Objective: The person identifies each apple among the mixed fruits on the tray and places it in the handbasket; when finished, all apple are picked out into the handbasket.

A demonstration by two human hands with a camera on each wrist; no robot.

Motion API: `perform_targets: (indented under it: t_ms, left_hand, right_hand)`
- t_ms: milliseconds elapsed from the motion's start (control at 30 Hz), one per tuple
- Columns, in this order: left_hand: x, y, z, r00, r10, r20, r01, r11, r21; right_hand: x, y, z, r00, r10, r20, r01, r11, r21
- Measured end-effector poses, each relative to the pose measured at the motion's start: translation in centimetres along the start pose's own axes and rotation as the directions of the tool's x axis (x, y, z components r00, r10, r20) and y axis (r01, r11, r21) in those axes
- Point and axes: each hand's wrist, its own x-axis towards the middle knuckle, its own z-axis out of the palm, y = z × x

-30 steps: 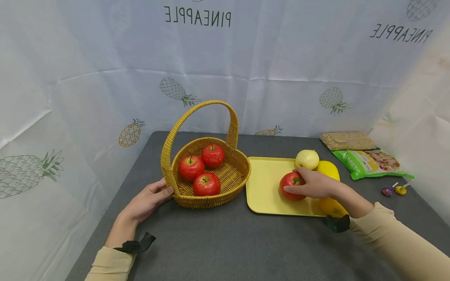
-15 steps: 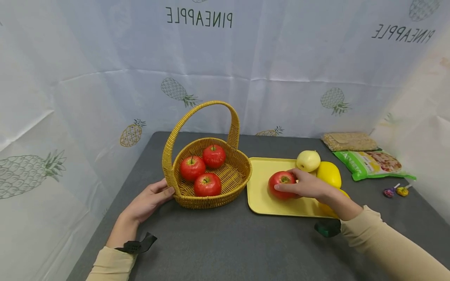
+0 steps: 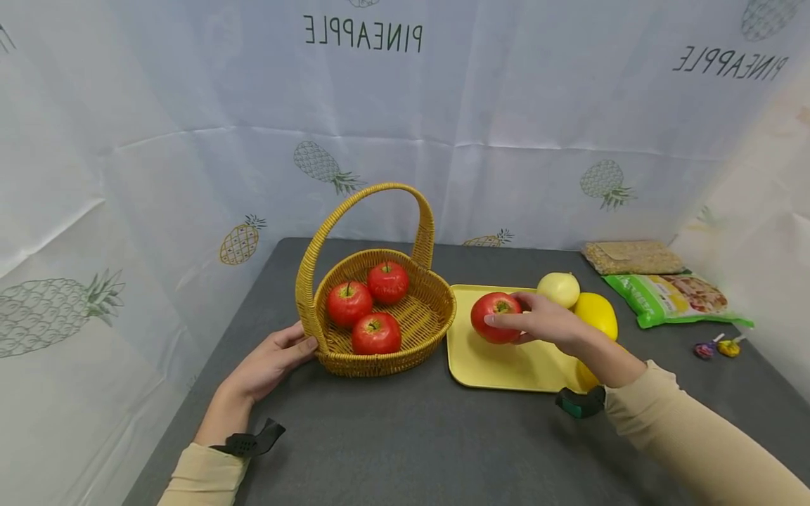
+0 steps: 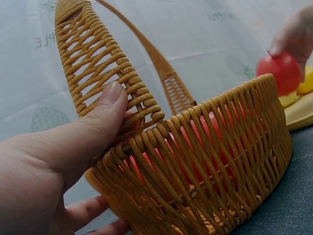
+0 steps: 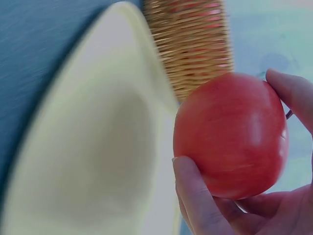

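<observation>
In the head view my right hand [image 3: 545, 321] holds a red apple [image 3: 493, 313] above the yellow tray [image 3: 481, 369]. Thumb and fingers curl round this apple [image 5: 230, 134] in the right wrist view, off the tray's surface. My left hand [image 3: 268, 362] grips the left end of a wicker basket [image 3: 386, 364] near the foot of its arched handle. Up close in the left wrist view, the thumb lies on the handle's woven base [image 4: 142, 105], with the fingers lower against the wall. Inside the basket sit three red apples [image 3: 376, 333].
At the tray's right end are a pale round fruit [image 3: 560, 288] and yellow fruit [image 3: 597, 315], partly hidden by my right arm. Farther right lie a green food packet [image 3: 680, 299], a tan packet [image 3: 633, 256] and two lollipops [image 3: 705, 349]. A pineapple-print curtain [image 3: 519, 105] stands behind.
My right hand has lifted the red apple off the tray and carried it left, toward the basket. The left hand keeps its place on the basket.
</observation>
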Motion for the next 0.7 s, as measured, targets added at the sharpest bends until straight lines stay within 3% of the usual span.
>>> perform_targets:
  t_ms: [333,700]
  left_hand:
    - [0.1,0.1,0.0,1.000,0.004,0.002,-0.004,1.000,0.008]
    - [0.0,0.0,-0.1,1.000,0.008,0.003,-0.008,1.000,0.000]
  right_hand:
    - [1.0,-4.0,0.0,0.997,-0.074,0.022,0.074,0.997,0.038]
    - [3.2,-7.3,1.4,0.991,-0.116,0.066,0.121,0.990,-0.071]
